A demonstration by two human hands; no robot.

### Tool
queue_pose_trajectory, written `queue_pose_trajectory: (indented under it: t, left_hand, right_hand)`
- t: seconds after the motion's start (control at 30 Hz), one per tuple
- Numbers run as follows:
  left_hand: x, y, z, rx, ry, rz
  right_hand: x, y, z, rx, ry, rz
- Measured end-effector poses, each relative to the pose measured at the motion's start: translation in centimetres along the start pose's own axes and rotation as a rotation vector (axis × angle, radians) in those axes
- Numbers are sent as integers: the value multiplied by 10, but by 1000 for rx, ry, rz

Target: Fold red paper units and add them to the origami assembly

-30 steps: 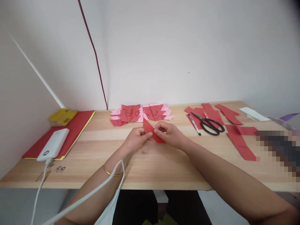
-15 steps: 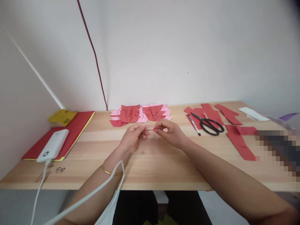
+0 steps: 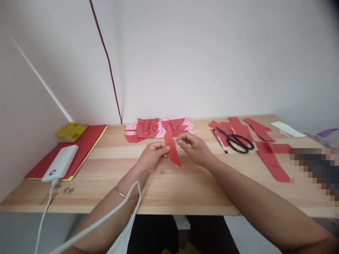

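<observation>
My left hand [image 3: 155,154] pinches a folded red paper strip [image 3: 172,149] by its left edge between thumb and fingers. The strip stands slanted above the table, its broad face towards me and its ends cut at an angle. Just right of it is my right hand [image 3: 194,148], fingers curled and thumb close to the index finger. A small gap seems to part those fingertips from the strip, and nothing shows between them. Behind the strip, against the wall, lie rows of folded red paper pieces [image 3: 147,127] and pink paper pieces [image 3: 189,126], partly hidden by it.
Scissors [image 3: 239,141] and a pen [image 3: 220,140] rest on red paper pieces [image 3: 272,164] at right, beside a white item [image 3: 287,129]. Left, red sheets [image 3: 88,148] carry a power bank [image 3: 60,163] and a yellow packet [image 3: 71,132]. A white cable [image 3: 116,208] crosses my left forearm.
The red strip was edge-on between both hands and now shows its broad face, held in my left hand. My right fingertips have come off it and moved slightly right.
</observation>
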State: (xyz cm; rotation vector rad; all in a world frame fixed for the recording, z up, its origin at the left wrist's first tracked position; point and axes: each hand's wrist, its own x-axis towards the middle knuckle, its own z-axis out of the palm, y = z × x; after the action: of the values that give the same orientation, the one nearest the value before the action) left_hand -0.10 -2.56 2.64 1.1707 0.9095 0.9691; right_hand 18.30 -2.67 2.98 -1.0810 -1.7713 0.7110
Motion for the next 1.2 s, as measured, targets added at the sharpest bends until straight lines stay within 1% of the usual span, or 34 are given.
queue_pose_trajectory:
  t: [0.07, 0.13, 0.27, 0.4, 0.5, 0.57, 0.7, 0.8, 0.9, 1.1, 1.2]
  left_hand:
    - [0, -1, 0, 27, 19, 12]
    - [0, -1, 0, 39, 38, 29]
    - [-1, 0, 1, 81, 48, 10]
    - [-3, 0, 2, 114, -4, -40]
    - [-4, -3, 2, 108, -50, -53]
    - [-4, -4, 2, 109, -59, -54]
    - [-3, -2, 2, 85, -13, -43]
    - [-2, 1, 3, 72, 66, 8]
    - [-2, 3, 3, 75, 113, 58]
    - [-1, 2, 2, 57, 126, 57]
    - [-2, 1, 2, 88, 82, 50]
  right_hand:
    - [0, 2, 0, 20, -57, 45]
    - [0, 4, 1, 33, -109, 59]
    - [-1, 3, 4, 13, -160, 67]
    - [-2, 0, 4, -1, -154, 55]
    - [-2, 1, 2, -20, -152, 57]
    - [-2, 1, 1, -27, -157, 66]
    - [-2, 1, 1, -47, -166, 67]
    - [-2, 1, 1, -57, -174, 56]
    - [-2, 2, 1, -65, -172, 56]
    - [-2, 2, 1, -64, -174, 31]
    - [-2, 2, 1, -49, -179, 25]
